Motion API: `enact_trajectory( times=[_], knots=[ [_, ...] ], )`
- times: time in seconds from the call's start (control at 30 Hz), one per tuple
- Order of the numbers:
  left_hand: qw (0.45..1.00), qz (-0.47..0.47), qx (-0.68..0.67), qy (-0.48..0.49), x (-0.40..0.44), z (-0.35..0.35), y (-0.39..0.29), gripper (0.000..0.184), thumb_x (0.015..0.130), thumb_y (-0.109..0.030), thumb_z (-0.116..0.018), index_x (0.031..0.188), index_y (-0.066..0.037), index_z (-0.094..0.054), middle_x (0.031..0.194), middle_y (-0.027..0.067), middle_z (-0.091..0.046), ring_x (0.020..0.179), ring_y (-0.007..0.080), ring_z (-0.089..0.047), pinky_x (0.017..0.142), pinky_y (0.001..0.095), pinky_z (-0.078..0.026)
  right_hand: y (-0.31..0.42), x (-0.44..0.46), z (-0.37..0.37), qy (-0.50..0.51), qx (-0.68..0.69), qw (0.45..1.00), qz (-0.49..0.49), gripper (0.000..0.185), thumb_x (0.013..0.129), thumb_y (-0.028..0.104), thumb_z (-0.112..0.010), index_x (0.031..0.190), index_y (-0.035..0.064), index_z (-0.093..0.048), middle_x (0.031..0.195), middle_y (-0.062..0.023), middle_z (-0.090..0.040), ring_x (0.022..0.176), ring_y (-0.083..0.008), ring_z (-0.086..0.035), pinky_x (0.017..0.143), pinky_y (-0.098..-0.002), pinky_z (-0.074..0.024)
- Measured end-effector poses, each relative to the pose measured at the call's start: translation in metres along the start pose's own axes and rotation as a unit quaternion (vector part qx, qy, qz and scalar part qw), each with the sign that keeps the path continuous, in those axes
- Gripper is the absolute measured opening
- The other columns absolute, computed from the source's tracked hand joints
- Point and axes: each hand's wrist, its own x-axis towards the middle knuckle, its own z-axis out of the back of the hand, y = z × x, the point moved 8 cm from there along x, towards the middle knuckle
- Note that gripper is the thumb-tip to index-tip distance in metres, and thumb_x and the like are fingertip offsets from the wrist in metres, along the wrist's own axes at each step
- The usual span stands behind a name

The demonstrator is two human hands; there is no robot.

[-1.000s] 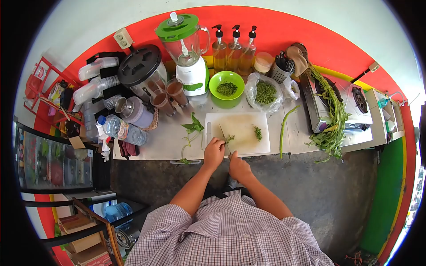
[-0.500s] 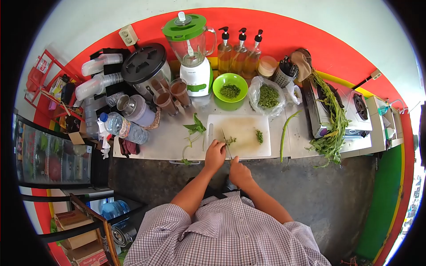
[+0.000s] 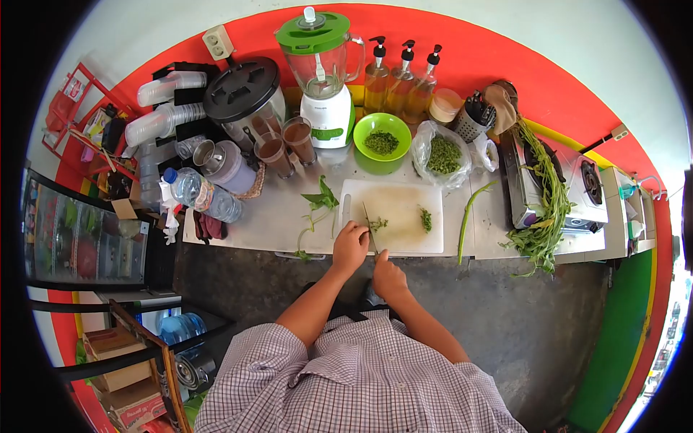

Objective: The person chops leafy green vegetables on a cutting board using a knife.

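A white cutting board (image 3: pixel 404 196) lies near the counter's front edge. My right hand (image 3: pixel 390 278) is closed on the handle of a knife (image 3: pixel 369 225), whose blade points up over the board's left part. Beside the blade, my left hand (image 3: pixel 351 247) is closed at the board's lower left corner; what its fingers hold is too small to make out. Green chopped bits (image 3: pixel 378 224) lie right of the blade, and a small green pile (image 3: pixel 426 219) is at the board's right. Behind the board are a green bowl (image 3: pixel 380 164) and a plastic bag (image 3: pixel 443 155), both containing chopped greens.
A leafy stem (image 3: pixel 322 199) lies left of the board, a long green stalk (image 3: pixel 468 216) right of it. Farther right, leafy greens (image 3: pixel 541 224) drape over a stove (image 3: pixel 577 206). A blender (image 3: pixel 326 115), oil bottles (image 3: pixel 398 86), cups (image 3: pixel 274 151) and a water bottle (image 3: pixel 206 195) stand around.
The view has shifted slightly, so the counter items appear a little farther right. Both hands remain at the board's lower left with the knife, in nearly the same pose.
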Motion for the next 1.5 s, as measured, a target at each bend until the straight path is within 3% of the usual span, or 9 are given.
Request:
enact_trajectory(
  times=[0.33, 0.4, 0.53, 0.93, 1.03, 1.23, 1.3, 1.43, 1.5],
  knots=[
    [0.999, 0.044, -0.031, -0.003, 0.002, 0.002, 0.006, 0.011, 0.086, -0.004, -0.069, 0.096, -0.004, -0.073, 0.091, 0.0098, -0.065, 0.077, 0.0281, -0.066, 0.071, 0.0387, -0.053, 0.005, -0.012, 0.006, -0.006, 0.006, 1.000, -0.008, 0.044, 0.091, 0.012, -0.058, 0.124, -0.0050, -0.035, 0.097, -0.0336, -0.070, 0.093, -0.0487, -0.070, 0.083, -0.0538, -0.0574],
    [0.999, 0.041, -0.036, -0.004, 0.001, 0.002, 0.006, 0.011, 0.085, -0.003, -0.070, 0.096, -0.003, -0.073, 0.088, 0.0097, -0.065, 0.073, 0.0256, -0.066, 0.068, 0.0371, -0.053, 0.006, -0.006, 0.012, -0.009, -0.027, 1.000, 0.009, 0.044, 0.095, 0.013, -0.054, 0.130, -0.0061, -0.037, 0.099, -0.0289, -0.072, 0.095, -0.0426, -0.073, 0.082, -0.0492, -0.0592],
    [0.998, 0.041, -0.043, -0.008, 0.003, 0.002, 0.007, 0.011, 0.083, -0.002, -0.071, 0.094, -0.003, -0.073, 0.086, 0.0103, -0.064, 0.072, 0.0256, -0.065, 0.069, 0.0368, -0.053, 0.010, 0.000, 0.023, 0.006, -0.036, 0.999, 0.016, 0.048, 0.095, 0.013, -0.055, 0.134, -0.0070, -0.035, 0.097, -0.0288, -0.072, 0.094, -0.0417, -0.073, 0.081, -0.0491, -0.0594],
    [0.998, 0.050, -0.040, -0.020, 0.004, 0.003, 0.010, 0.009, 0.083, -0.004, -0.071, 0.091, -0.003, -0.074, 0.086, 0.0120, -0.065, 0.075, 0.0295, -0.066, 0.070, 0.0400, -0.053, 0.004, -0.006, 0.009, 0.008, -0.037, 0.999, 0.020, 0.056, 0.095, 0.014, -0.053, 0.140, -0.0107, -0.032, 0.097, -0.0286, -0.072, 0.093, -0.0430, -0.073, 0.083, -0.0506, -0.0588],
    [0.996, 0.047, -0.049, -0.049, -0.001, 0.003, 0.010, 0.010, 0.082, -0.004, -0.072, 0.091, -0.002, -0.075, 0.085, 0.0123, -0.067, 0.073, 0.0276, -0.067, 0.069, 0.0379, -0.054, -0.002, -0.009, -0.001, -0.025, -0.017, 0.999, 0.020, 0.045, 0.092, 0.017, -0.057, 0.126, -0.0054, -0.036, 0.096, -0.0327, -0.070, 0.092, -0.0491, -0.070, 0.081, -0.0544, -0.0577],
    [0.993, 0.055, -0.074, -0.077, -0.005, 0.003, 0.014, 0.009, 0.080, -0.002, -0.074, 0.089, 0.000, -0.076, 0.085, 0.0124, -0.069, 0.071, 0.0242, -0.067, 0.067, 0.0347, -0.054, 0.001, -0.002, 0.014, 0.017, 0.008, 0.999, 0.027, 0.060, 0.090, 0.016, -0.062, 0.134, -0.0077, -0.029, 0.099, -0.0341, -0.069, 0.094, -0.0498, -0.070, 0.084, -0.0549, -0.0569],
    [0.991, 0.072, -0.080, -0.081, -0.002, 0.003, 0.018, 0.009, 0.079, -0.002, -0.075, 0.088, 0.000, -0.076, 0.085, 0.0127, -0.069, 0.071, 0.0240, -0.067, 0.067, 0.0344, -0.054, 0.002, -0.009, 0.004, -0.009, -0.012, 0.999, 0.029, 0.047, 0.098, 0.016, -0.050, 0.135, -0.0075, -0.034, 0.100, -0.0301, -0.071, 0.095, -0.0463, -0.071, 0.084, -0.0526, -0.0574],
    [0.991, 0.062, -0.105, -0.057, -0.006, 0.003, 0.018, 0.018, 0.080, 0.001, -0.073, 0.098, 0.001, -0.070, 0.084, 0.0108, -0.067, 0.070, 0.0210, -0.065, 0.067, 0.0327, -0.053, -0.001, 0.002, 0.000, 0.003, -0.002, 1.000, 0.027, 0.045, 0.098, 0.018, -0.049, 0.133, -0.0060, -0.035, 0.098, -0.0297, -0.071, 0.093, -0.0469, -0.071, 0.084, -0.0535, -0.0570],
    [0.988, 0.055, -0.134, -0.048, -0.006, 0.007, 0.019, 0.022, 0.080, 0.002, -0.071, 0.102, 0.001, -0.066, 0.083, 0.0104, -0.066, 0.070, 0.0212, -0.065, 0.067, 0.0331, -0.053, 0.001, 0.005, 0.017, -0.032, 0.026, 0.999, 0.034, 0.060, 0.088, 0.016, -0.061, 0.134, -0.0069, -0.031, 0.096, -0.0326, -0.069, 0.089, -0.0500, -0.070, 0.081, -0.0562, -0.0566]
  ],
)
